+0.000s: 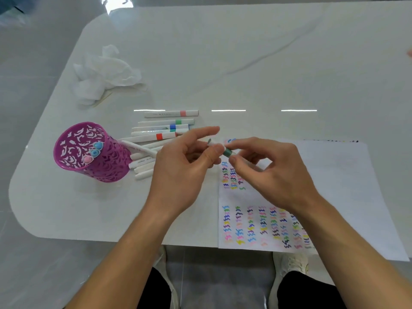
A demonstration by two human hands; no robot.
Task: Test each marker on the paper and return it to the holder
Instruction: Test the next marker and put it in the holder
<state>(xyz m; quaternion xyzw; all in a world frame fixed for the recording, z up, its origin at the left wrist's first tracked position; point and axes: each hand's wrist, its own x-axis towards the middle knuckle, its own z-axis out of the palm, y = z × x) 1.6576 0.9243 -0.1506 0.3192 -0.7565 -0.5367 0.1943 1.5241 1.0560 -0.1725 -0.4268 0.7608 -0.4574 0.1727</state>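
Marker [227, 152] pinched in both grips, left hand [185, 166] and right hand [274, 172] clamped on it.

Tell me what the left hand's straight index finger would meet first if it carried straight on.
Probably nothing: the left hand points its forefinger up and right over the white table; the way looks free, though height is unclear.

Likely an office or study: glossy white table [245, 63], purple holder [107, 162], loose markers [160, 136], scribbled paper [334, 175].
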